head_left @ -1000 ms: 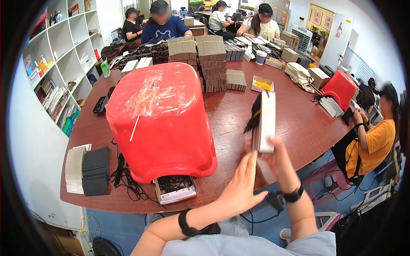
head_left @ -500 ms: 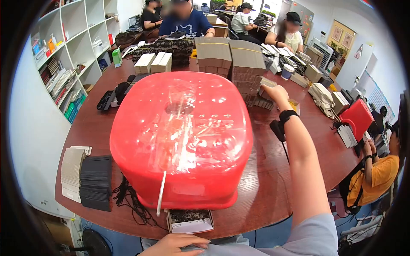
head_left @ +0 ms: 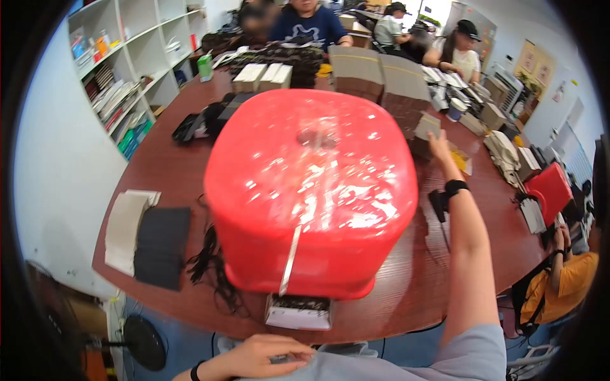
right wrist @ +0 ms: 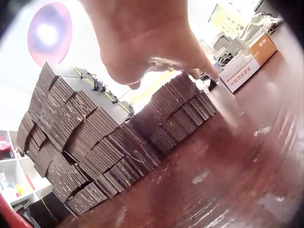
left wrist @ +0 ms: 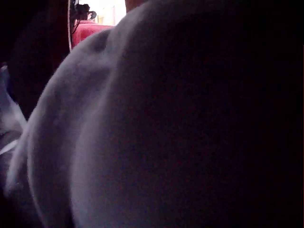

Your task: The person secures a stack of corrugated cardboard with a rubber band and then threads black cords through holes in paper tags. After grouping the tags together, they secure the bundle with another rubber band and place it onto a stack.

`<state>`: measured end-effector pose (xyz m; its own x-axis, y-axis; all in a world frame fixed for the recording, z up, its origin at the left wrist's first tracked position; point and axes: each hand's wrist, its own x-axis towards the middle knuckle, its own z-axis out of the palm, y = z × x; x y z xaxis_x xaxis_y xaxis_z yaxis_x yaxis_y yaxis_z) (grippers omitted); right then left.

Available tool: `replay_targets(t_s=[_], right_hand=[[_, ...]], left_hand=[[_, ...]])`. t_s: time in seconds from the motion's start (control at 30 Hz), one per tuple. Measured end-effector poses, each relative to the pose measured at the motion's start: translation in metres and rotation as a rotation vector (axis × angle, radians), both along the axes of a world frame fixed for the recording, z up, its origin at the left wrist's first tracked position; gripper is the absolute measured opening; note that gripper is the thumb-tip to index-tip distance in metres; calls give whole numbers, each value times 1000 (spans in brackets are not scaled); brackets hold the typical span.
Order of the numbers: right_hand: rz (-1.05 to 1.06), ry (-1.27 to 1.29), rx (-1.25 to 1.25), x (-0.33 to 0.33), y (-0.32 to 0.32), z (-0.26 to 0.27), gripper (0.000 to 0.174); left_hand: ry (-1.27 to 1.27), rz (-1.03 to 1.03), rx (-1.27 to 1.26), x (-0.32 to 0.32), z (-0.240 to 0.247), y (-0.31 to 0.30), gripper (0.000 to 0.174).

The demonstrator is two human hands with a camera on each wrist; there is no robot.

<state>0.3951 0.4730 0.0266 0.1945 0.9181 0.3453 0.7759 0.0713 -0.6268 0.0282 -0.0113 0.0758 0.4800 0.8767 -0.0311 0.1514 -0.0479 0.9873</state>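
My right hand (head_left: 440,147) reaches out to a small banded bundle of grey cards (head_left: 427,125) at the right end of the tall card stacks (head_left: 403,82). In the right wrist view the hand (right wrist: 147,42) arches over this bundle (right wrist: 173,107), one finger stretched toward its right end. Dark card edges show in layers on the neighbouring stack (right wrist: 85,137), which has yellow bands and black cords on top. My left hand (head_left: 270,357) rests low at my lap, fingers loosely straight and holding nothing. Grey cloth (left wrist: 118,118) fills the dark left wrist view.
A large red plastic stool (head_left: 311,171), taped on top, stands mid-table over a small box of dark strands (head_left: 298,316). Pale cards (head_left: 130,228) and black cards (head_left: 162,247) lie left, beside black cords (head_left: 206,254). A box of yellow bands (head_left: 460,160) sits right of my right hand.
One second ago both hands were at a pale-sided bundle with black cord, over the front right. My right hand has since reached forward to the stacks; the left has dropped to my lap.
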Motion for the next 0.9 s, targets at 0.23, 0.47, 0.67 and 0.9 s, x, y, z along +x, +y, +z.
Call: replay_targets(t_s=[0.23,0.47,0.67,0.9], right_hand=[[358,-138,286,82,-21,-24,51],[437,210,-6,-30,-335,10,46],[470,364,56,-79,-435,-19,43],[483,419,156,-111,-445,-38,37]], left_hand=[[96,328,277,-51,25,-23,22],[517,758,532,-104,11,-30,18],[616,543,740,-109,-9,-5,18],[527,161,747,-54,-32,-20,28]])
